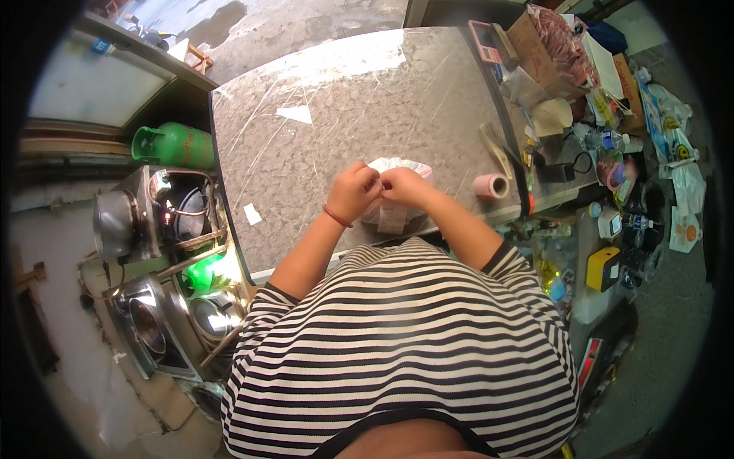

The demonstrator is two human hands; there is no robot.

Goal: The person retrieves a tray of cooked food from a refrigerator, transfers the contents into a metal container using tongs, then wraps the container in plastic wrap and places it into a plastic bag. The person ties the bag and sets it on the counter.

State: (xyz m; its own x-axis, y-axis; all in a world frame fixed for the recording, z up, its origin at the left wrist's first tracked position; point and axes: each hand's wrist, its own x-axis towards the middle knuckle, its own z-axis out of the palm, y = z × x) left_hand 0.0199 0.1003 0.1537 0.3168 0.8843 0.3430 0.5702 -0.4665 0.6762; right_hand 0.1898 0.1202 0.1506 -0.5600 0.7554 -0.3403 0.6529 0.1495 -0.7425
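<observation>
Close to the table's near edge sits a white plastic bag (392, 164) with some pink on it. My left hand (356, 191) and my right hand (408, 186) meet above the bag, fingertips pinched together on its gathered plastic. The fingers hide the exact spot where they grip. A white paper slip (393, 219) with print hangs on the bag's near side. What the bag contains is not visible. Right of my right hand, a roll of pink-and-white labels or tape (491, 186) lies on the grey marble-patterned table (344, 137).
Paper scraps (295, 113) lie on the table. At its right stand a pink calculator (485, 41), a cardboard box (530, 49) and cluttered bottles (613, 140). On the left are a green gas cylinder (175, 146) and metal burners (149, 327). A yellow-and-black box (603, 268) sits lower right.
</observation>
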